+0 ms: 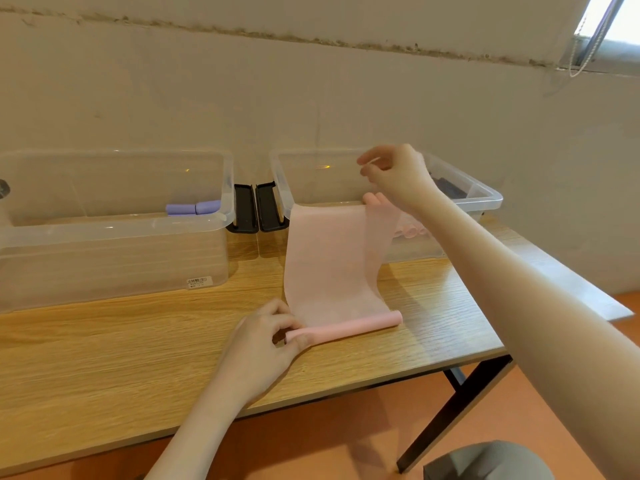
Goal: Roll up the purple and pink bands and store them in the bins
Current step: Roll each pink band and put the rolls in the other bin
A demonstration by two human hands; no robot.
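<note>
Head view: left bin (194,223) holds purple rolls (193,207); right bin (485,199), pink rolls (410,231).

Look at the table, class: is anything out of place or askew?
Nothing stands out. The pink band is only partly rolled, held between both hands, and purple rolls already lie in the left bin.

1. Soft, even daylight; scene moderately bright w/ a warm beige cast.
2. Light source: window (620,26) top right, blown out to white.
3. Shadows faint & diffuse: under the clear bins (114,233) and the raised pink band (332,265) on the table (104,358).
4. Small glare specks on bin walls; low sheen on the wood.
5. Wide-angle distortion: wall line & table edge bow near the frame edges.
6. Overall slightly soft; right forearm (540,306) close to the lens looks smeared.
</note>
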